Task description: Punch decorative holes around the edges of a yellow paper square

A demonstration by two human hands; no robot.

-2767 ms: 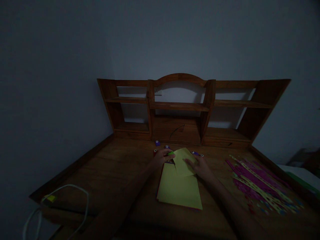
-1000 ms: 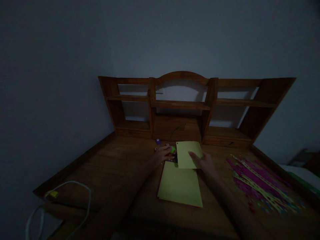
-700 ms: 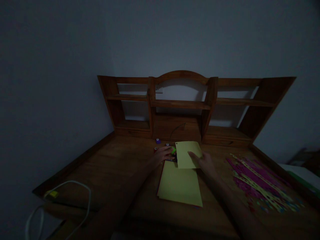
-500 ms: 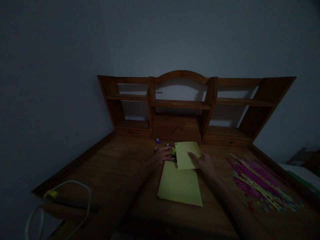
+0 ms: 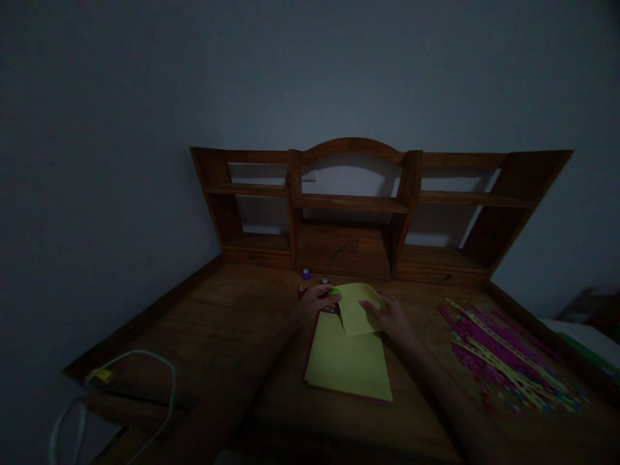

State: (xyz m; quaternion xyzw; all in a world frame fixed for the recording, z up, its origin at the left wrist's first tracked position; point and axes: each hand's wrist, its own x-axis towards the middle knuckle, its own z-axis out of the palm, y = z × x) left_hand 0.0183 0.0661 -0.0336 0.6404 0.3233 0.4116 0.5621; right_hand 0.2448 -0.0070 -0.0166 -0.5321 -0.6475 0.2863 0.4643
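Observation:
My right hand (image 5: 391,316) is closed on a small sheet of yellow paper (image 5: 361,310), thumb on top of it. The sheet's left edge meets a bright green paper punch (image 5: 335,292) held in my left hand (image 5: 314,302), whose fingers lie over and around it. Part of the punch is hidden by the fingers and the sheet. Below both hands, a stack of larger yellow sheets (image 5: 346,368) lies on the desk, with thin darker edges beneath. Behind my left hand stand a purple punch (image 5: 306,274), another purple one (image 5: 325,281) and a partly covered red one (image 5: 302,290).
On the right of the wooden desk (image 5: 203,323) lies a pile of magenta and yellow paper strips (image 5: 498,355) full of holes, with small coloured scraps. A wooden shelf (image 5: 351,203) stands along the back. A white cable (image 5: 172,374) loops over the left front edge.
My right hand has tilted the small yellow sheet and brought it slightly down and left. Its upper-left corner, showing a small hole before, now sits against the green punch.

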